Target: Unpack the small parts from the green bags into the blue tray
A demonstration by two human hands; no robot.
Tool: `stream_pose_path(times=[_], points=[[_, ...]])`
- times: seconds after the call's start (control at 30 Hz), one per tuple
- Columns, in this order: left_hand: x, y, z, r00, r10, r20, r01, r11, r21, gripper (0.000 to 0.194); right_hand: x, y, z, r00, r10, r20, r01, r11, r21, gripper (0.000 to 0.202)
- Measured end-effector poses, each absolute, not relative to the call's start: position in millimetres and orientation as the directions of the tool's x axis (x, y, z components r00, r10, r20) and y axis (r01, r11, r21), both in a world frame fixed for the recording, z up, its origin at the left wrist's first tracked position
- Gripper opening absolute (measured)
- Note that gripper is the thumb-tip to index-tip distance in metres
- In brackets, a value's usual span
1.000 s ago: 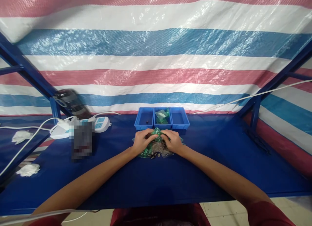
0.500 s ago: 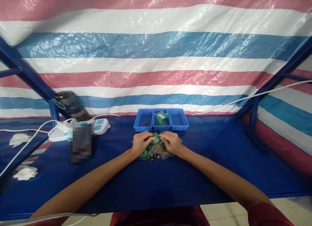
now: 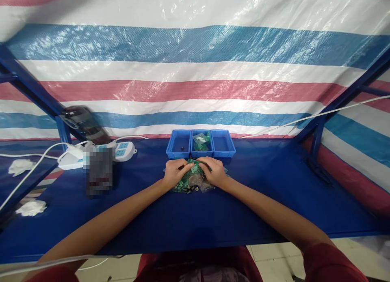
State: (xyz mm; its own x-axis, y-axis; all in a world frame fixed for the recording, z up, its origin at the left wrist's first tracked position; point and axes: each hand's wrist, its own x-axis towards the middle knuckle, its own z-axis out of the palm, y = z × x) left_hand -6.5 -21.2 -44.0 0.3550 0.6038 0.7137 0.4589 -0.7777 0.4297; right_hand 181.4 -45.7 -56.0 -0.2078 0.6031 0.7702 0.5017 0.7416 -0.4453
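Over a small heap on the blue table, my left hand [image 3: 175, 173] and my right hand [image 3: 215, 172] face each other. Thumb and fingers of both pinch a small green plastic bag [image 3: 195, 166] stretched between them. More green bags [image 3: 182, 185] lie under my left hand. Beneath the held bag is a clear bag [image 3: 198, 179] with brownish contents. Several small dark and metallic parts [image 3: 192, 189] lie at the heap's near edge, too small to name. My fingers hide the bag's edges.
Three joined blue bins [image 3: 223, 154] stand just behind my hands. The left one holds a small dark piece [image 3: 182, 148], the middle one green bags [image 3: 201, 143]. To the left are a power strip [image 3: 125, 151], a blurred-out dark object [image 3: 100, 170], a bottle [image 3: 87, 123] and crumpled tissues [image 3: 31, 208].
The whole view has shifted, so the bins and table sit slightly higher in the picture. Both hands keep hold of the green bag, with the fingers slightly shifted.
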Motion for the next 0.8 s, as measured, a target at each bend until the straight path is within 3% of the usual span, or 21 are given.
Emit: stream_pose_path(times=[0.37, 0.8], points=[[-6.5, -20.3, -46.9, 0.4, 0.681, 0.614, 0.491, -0.724, 0.484, 0.034, 181.6, -44.8, -61.3, -0.128, 0.634, 0.763, 0.531, 0.693, -0.487, 0.031], [-9.0, -24.2, -45.6, 0.331, 0.602, 0.727, 0.477, -0.771, 0.422, 0.045, 179.5, -45.6, -53.9, -0.192, 0.627, 0.755, 0.514, 0.72, -0.467, 0.024]])
